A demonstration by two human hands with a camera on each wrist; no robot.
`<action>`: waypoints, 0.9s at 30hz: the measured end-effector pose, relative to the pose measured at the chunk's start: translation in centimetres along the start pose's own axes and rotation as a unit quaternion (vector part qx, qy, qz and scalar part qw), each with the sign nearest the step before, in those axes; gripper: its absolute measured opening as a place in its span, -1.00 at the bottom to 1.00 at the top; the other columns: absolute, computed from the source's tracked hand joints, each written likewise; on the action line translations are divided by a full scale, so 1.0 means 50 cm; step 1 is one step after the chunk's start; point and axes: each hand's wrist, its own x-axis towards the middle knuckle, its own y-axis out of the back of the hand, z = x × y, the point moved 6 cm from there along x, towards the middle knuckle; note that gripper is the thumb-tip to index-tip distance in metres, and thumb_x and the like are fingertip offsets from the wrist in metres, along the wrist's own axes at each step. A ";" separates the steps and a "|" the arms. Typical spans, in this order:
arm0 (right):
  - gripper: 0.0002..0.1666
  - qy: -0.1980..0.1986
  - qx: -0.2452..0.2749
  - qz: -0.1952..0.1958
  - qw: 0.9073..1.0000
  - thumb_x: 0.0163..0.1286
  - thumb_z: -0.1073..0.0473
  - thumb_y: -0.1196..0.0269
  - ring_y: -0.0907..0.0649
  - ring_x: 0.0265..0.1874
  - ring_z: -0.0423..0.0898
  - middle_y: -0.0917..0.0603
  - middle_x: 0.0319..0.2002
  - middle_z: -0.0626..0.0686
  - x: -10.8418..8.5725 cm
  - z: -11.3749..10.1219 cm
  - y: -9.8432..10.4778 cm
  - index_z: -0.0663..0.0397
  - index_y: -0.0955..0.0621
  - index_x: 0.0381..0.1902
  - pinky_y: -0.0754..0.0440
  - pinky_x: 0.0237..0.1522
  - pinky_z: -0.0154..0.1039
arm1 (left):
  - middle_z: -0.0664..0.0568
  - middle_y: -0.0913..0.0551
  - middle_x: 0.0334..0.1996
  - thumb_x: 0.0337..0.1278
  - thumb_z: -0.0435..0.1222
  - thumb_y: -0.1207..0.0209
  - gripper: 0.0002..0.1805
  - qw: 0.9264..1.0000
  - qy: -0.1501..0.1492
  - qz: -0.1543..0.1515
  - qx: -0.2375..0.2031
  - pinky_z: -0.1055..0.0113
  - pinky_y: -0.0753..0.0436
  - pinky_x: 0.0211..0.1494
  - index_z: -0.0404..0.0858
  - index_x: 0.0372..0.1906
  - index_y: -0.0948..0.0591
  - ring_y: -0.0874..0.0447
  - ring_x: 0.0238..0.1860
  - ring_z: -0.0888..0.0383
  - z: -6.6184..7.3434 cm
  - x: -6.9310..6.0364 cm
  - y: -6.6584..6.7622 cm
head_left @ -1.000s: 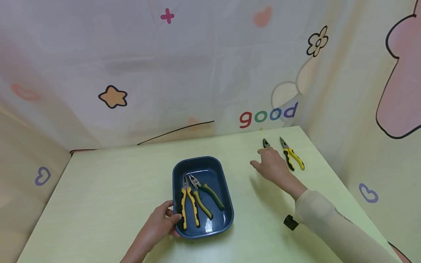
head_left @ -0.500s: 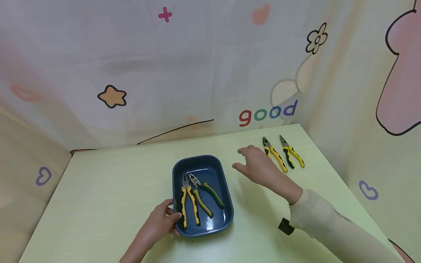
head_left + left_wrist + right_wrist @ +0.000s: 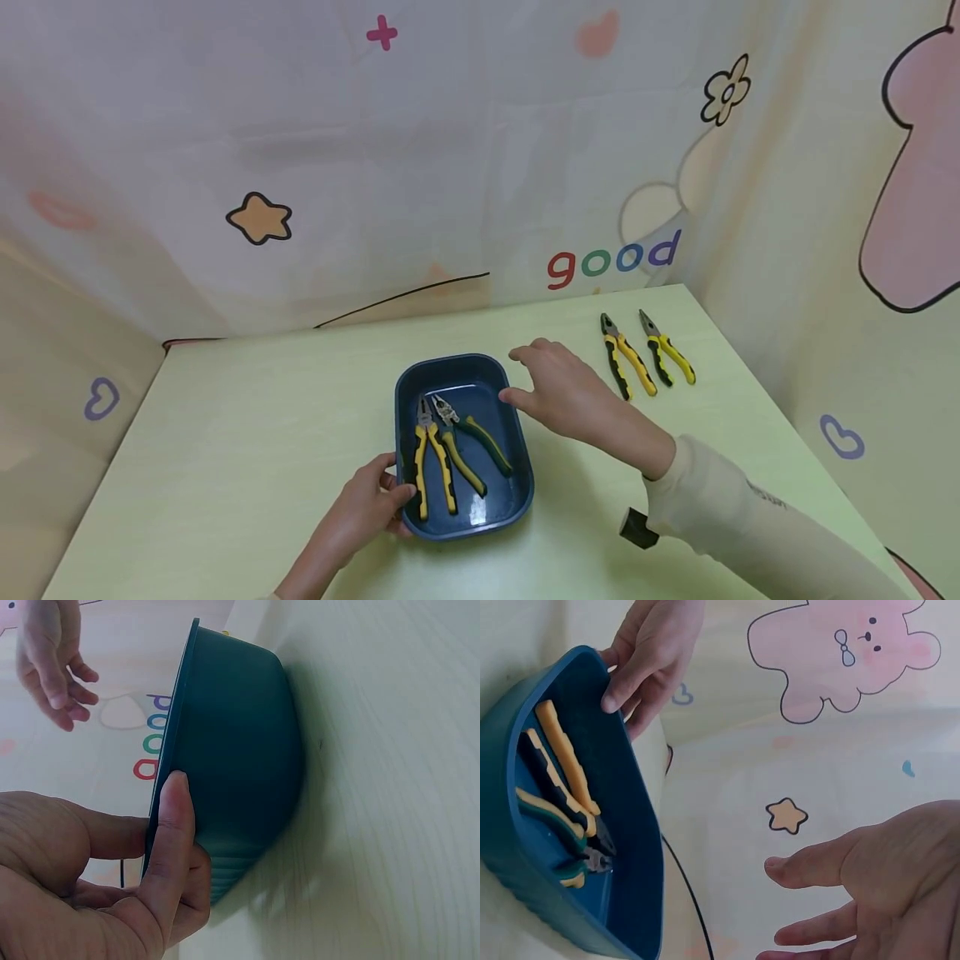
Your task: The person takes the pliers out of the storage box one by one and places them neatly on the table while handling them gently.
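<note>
A dark blue rectangular tray (image 3: pixel 495 508) stands on the table, its near left rim pinched by my left hand (image 3: pixel 372 502). In the left wrist view the left thumb is on the inner side and the fingers (image 3: pixel 174 825) lie against the outer wall. Inside the tray lie yellow-and-black pliers (image 3: pixel 433 467) and green-and-yellow pliers (image 3: pixel 468 454), side by side with their heads toward the back. My right hand (image 3: pixel 562 387) hovers at the tray's far right rim, thumb and fingers spread, holding nothing. The right wrist view shows that right hand (image 3: pixel 885 889) with its palm bare.
At the table's back right lie two more pairs, yellow-and-black pliers (image 3: pixel 628 357) and needle-nose-like pliers (image 3: pixel 666 348). A printed curtain (image 3: pixel 420 167) hangs along the back and sides of the table (image 3: pixel 262 450). A black block (image 3: pixel 639 528) sits at the right sleeve.
My right hand has moved left, away from the pliers at the back right to the tray's right rim, uncovering the nearer pair. The left hand and tray stay in place.
</note>
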 end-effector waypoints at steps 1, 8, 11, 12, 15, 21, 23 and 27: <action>-0.37 0.002 0.001 0.001 1.000 0.41 0.02 -0.42 -0.61 0.12 0.17 -0.63 0.13 0.28 -0.002 -0.005 0.001 0.34 -0.59 0.26 -0.68 0.13 0.07 | -0.16 -0.51 -0.27 0.43 -0.46 -0.18 -0.44 1.000 -0.001 0.000 -0.001 0.17 -0.77 -0.38 -0.48 0.43 -0.33 -0.72 -0.55 0.02 0.001 0.000 0.000; -0.37 0.021 0.013 -0.002 1.000 0.40 0.04 -0.43 -0.60 0.18 0.17 -0.63 0.16 0.26 -0.010 -0.038 0.000 0.33 -0.59 0.27 -0.68 0.15 0.05 | -0.15 -0.51 -0.26 0.44 -0.44 -0.18 -0.43 1.000 0.012 0.003 0.004 0.17 -0.78 -0.37 -0.47 0.44 -0.32 -0.71 -0.54 0.05 -0.003 0.003 0.001; -0.36 0.026 0.014 -0.001 1.000 0.39 0.04 -0.44 -0.60 0.17 0.16 -0.63 0.16 0.26 -0.013 -0.050 -0.002 0.33 -0.59 0.27 -0.70 0.13 0.03 | -0.15 -0.51 -0.26 0.44 -0.44 -0.19 -0.42 1.000 0.014 0.003 0.007 0.17 -0.77 -0.37 -0.47 0.45 -0.31 -0.71 -0.54 0.05 -0.003 0.004 0.000; -0.35 0.027 0.015 -0.001 1.000 0.38 0.03 -0.44 -0.60 0.17 0.16 -0.63 0.17 0.26 -0.014 -0.054 -0.002 0.33 -0.59 0.27 -0.70 0.13 0.03 | -0.15 -0.51 -0.26 0.44 -0.44 -0.19 -0.42 1.000 0.014 0.003 0.006 0.17 -0.77 -0.38 -0.47 0.45 -0.31 -0.71 -0.54 0.05 -0.002 0.004 0.000; -0.34 0.032 0.022 -0.006 0.999 0.38 0.02 -0.45 -0.60 0.16 0.14 -0.63 0.17 0.25 -0.017 -0.067 -0.007 0.32 -0.59 0.28 -0.72 0.09 0.01 | -0.15 -0.51 -0.26 0.43 -0.44 -0.19 -0.42 1.000 0.011 0.003 0.004 0.17 -0.77 -0.38 -0.47 0.45 -0.31 -0.71 -0.54 0.05 -0.002 0.003 -0.001; -0.36 0.038 0.012 -0.009 0.999 0.40 0.02 -0.43 -0.60 0.16 0.14 -0.62 0.18 0.26 -0.021 -0.090 -0.025 0.30 -0.59 0.28 -0.74 0.06 0.00 | -0.15 -0.50 -0.26 0.44 -0.43 -0.19 -0.43 1.000 0.012 0.003 0.002 0.18 -0.77 -0.38 -0.47 0.44 -0.32 -0.71 -0.53 0.06 -0.001 0.001 -0.001; -0.37 0.039 0.007 -0.007 0.999 0.40 0.02 -0.43 -0.60 0.15 0.14 -0.63 0.16 0.26 -0.022 -0.097 -0.031 0.29 -0.60 0.27 -0.75 0.04 -0.02 | -0.15 -0.50 -0.26 0.44 -0.43 -0.19 -0.43 1.000 0.014 0.002 0.003 0.18 -0.77 -0.37 -0.47 0.44 -0.32 -0.71 -0.53 0.07 -0.001 0.002 -0.001; -0.39 0.045 0.007 -0.010 0.999 0.39 0.03 -0.43 -0.64 0.09 0.12 -0.65 0.12 0.25 -0.020 -0.106 -0.046 0.31 -0.61 0.24 -0.76 0.01 -0.05 | -0.15 -0.51 -0.26 0.44 -0.44 -0.18 -0.43 1.000 0.015 0.003 -0.001 0.17 -0.77 -0.38 -0.46 0.45 -0.32 -0.71 -0.53 0.06 -0.002 0.002 0.000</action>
